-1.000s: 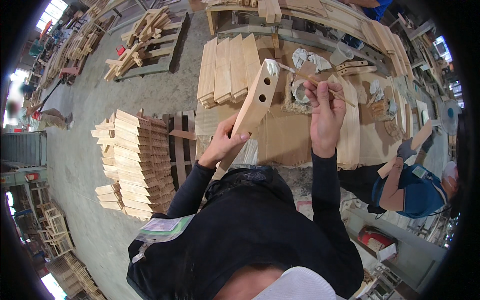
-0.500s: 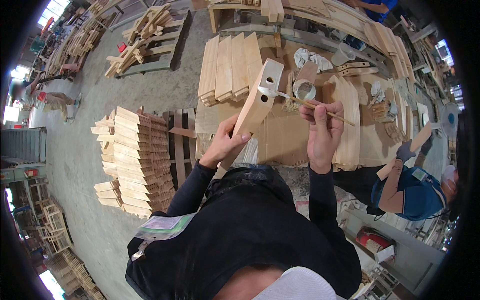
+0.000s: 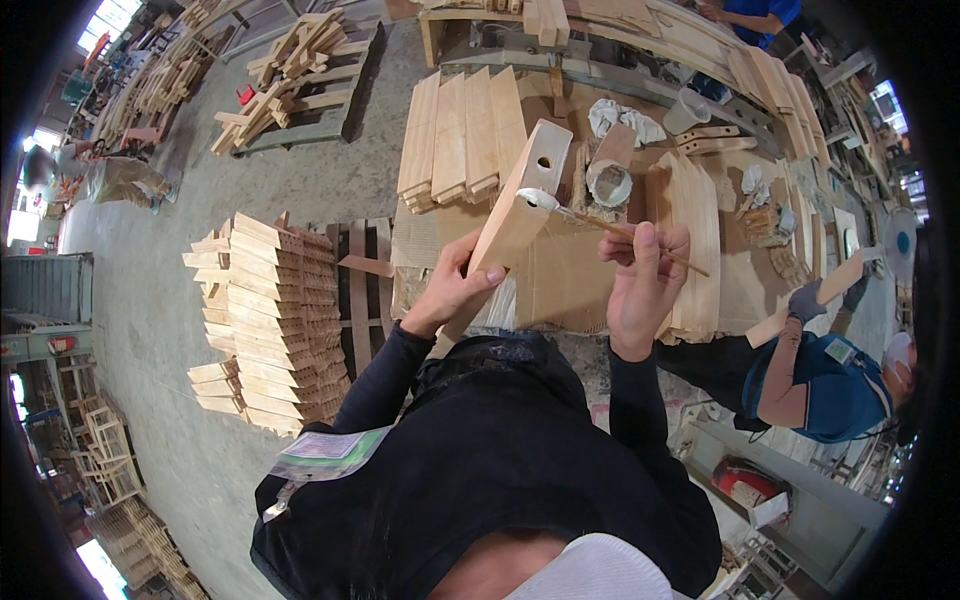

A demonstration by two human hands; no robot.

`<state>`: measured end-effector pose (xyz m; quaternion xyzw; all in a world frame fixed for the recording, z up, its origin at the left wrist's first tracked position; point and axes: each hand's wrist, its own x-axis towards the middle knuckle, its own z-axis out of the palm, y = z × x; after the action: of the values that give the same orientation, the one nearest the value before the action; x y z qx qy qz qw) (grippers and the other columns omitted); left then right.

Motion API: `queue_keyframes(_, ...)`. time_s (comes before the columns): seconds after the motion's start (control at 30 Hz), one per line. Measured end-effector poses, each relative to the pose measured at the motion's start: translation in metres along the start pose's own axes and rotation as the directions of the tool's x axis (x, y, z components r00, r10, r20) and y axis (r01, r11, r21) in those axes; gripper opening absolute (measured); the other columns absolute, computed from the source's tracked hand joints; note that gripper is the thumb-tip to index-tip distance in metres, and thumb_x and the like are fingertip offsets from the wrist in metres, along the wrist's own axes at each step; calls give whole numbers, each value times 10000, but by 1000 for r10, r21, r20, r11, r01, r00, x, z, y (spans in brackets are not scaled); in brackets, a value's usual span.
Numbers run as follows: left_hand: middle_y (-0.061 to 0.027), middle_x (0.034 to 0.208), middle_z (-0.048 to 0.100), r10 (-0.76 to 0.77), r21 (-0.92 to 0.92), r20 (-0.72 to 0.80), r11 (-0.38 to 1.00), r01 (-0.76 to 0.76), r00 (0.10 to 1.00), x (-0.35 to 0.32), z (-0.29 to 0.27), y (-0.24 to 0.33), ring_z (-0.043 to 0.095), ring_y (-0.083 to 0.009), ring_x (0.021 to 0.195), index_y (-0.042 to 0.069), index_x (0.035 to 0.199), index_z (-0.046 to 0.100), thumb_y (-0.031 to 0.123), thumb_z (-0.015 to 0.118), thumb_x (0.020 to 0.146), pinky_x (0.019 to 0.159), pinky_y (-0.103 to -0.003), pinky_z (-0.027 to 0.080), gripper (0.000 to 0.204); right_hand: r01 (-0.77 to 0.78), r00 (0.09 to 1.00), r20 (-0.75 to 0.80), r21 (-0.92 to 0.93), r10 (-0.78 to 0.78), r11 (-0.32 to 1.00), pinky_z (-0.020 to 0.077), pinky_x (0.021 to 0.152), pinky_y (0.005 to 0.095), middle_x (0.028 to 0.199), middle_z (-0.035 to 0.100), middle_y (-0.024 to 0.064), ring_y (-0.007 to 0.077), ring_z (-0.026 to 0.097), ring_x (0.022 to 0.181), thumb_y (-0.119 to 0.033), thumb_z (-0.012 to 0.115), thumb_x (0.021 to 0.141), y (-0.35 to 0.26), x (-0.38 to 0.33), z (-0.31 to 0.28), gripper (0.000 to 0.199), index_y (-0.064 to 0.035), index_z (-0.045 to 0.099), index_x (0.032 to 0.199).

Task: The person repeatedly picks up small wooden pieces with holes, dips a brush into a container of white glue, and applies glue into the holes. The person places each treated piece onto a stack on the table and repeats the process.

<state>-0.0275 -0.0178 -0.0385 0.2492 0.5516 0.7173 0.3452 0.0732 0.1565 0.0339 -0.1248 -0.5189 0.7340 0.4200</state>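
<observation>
Workbench ahead, stacks to the left, a co-worker to the right

The left hand point(image 3: 455, 290) grips a wooden board point(image 3: 512, 225) tilted over the cardboard-covered bench point(image 3: 560, 285); to its right the right hand point(image 3: 640, 285) holds a thin brush point(image 3: 600, 222) whose tip meets the board's upper end. Behind the board lie a row of planks point(image 3: 460, 140) on the bench, and right of them a glue pot point(image 3: 608, 182) with rags point(image 3: 625, 120) beyond. Left of the bench a stack of cut pieces point(image 3: 270, 320) stands on the floor. At the right edge a co-worker point(image 3: 825, 380) holds a stick
</observation>
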Motion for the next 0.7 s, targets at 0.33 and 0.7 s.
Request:
queue_keyframes(0.33, 23, 756, 480, 16, 31, -27, 999, -15, 999, -1, 2, -1, 434, -54, 648, 11, 1038, 549, 482, 655, 732, 563, -193, 331, 572, 9, 1000, -26, -12, -9, 1000, 530, 562, 278, 757, 654, 168, 178, 629, 565, -142, 588, 902, 1, -1, 3, 182, -37, 459, 830)
queue_keyframes(0.7, 29, 760, 483, 30, 56, -38, 998, -28, 999, -5, 4, -5, 433, -51, 646, 15, 1037, 556, 482, 683, 728, 563, -194, 340, 574, 2, 996, -93, 29, 1, 1000, 546, 604, 279, 775, 659, 161, 181, 653, 630, -174, 593, 906, 0, 24, 13, 192, -43, 474, 829)
